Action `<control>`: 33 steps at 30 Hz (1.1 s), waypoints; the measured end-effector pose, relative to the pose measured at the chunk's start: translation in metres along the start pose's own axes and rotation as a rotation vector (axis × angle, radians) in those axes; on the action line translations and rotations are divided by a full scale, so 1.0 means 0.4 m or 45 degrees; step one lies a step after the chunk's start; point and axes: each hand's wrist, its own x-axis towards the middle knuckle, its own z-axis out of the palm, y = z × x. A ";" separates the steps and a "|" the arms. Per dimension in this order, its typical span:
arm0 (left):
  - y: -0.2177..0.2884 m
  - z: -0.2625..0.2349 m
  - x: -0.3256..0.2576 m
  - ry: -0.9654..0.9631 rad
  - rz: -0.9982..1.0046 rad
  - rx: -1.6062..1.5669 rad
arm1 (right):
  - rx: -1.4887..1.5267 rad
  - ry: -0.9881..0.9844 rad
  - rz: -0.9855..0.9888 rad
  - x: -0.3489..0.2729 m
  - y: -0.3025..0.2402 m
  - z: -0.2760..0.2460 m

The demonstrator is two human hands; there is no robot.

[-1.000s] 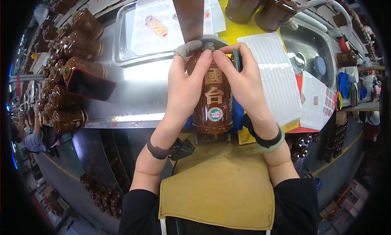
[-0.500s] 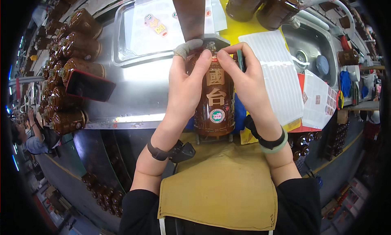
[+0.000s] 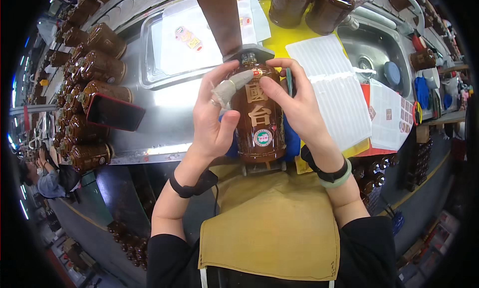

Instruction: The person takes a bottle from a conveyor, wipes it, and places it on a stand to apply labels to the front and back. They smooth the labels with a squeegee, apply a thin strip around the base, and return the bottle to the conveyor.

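Brown bottle [image 3: 260, 119] lying between the hands, left hand [image 3: 210, 119] spreading loosely, sheathed finger [image 3: 240, 80] now touching the small label [image 3: 256, 72] in place of the thumb, right hand [image 3: 295, 102] half-curling at the bottle's shoulder, holding a green piece [image 3: 289, 81].

bottle [image 3: 260, 121] centre | phone [image 3: 115, 112] left | tray [image 3: 151, 63] behind-left | sheet [image 3: 333, 106] right | sink [image 3: 370, 43] beyond sheet

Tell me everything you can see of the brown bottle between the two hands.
The bottle is glossy dark brown, like glass or glazed ceramic, with a narrow pale neck pointing away from the person. Large gold characters run down its front, between a small red-and-gold label and a round green-and-white emblem. The left hand's covered finger and right hand's thumb touch near the label.
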 end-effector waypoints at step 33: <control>-0.063 -0.023 -0.009 -0.185 0.125 0.087 | 0.165 -0.052 -0.021 -0.015 0.026 -0.013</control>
